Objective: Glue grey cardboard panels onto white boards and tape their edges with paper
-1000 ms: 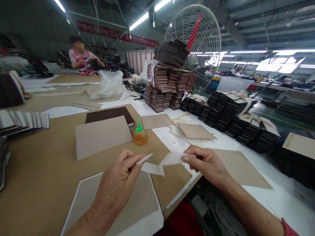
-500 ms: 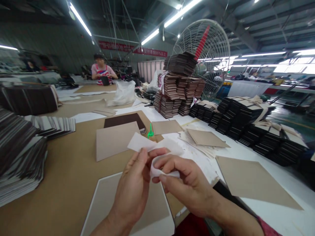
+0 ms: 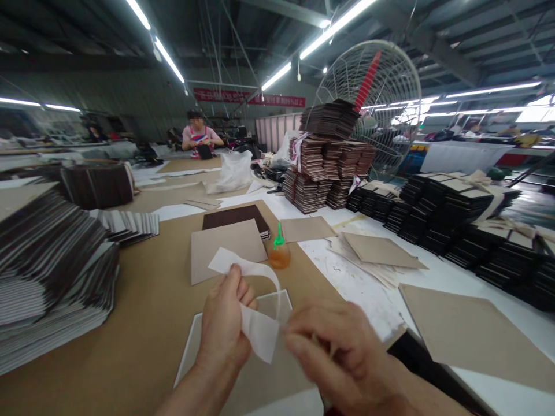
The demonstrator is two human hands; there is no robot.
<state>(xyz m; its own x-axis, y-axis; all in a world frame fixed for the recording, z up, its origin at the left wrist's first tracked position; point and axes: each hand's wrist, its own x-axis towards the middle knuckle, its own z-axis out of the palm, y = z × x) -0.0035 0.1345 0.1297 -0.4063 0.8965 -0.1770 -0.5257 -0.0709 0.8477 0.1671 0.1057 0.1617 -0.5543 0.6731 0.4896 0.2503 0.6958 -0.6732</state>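
A: What is laid out here, biggest first?

B: The table (image 3: 147, 323) is spread with brown sheeting. On it, beneath the hands, a pale board (image 3: 266, 381) with a white border is laid flat.

A: And the hands?

B: By the left hand (image 3: 228, 318), the white strip (image 3: 260, 332) is pinched between thumb and fingers. The right hand (image 3: 338, 346) is blurred, its fingers curled just beside the strip's lower part; whether anything is gripped there cannot be told.

A: Where is the strip, and how might it be handled?

B: It is held above the board, bent into a loose loop. It can be judged light, thin and limp, easily creased or torn; it is best taken by its ends, with a flat, gentle pinch.

A: Any containers?

B: A small round bottle (image 3: 278, 252) is stood beyond the strip, partly filled with orange liquid (image 3: 280, 261) and topped by a green spout (image 3: 278, 237).
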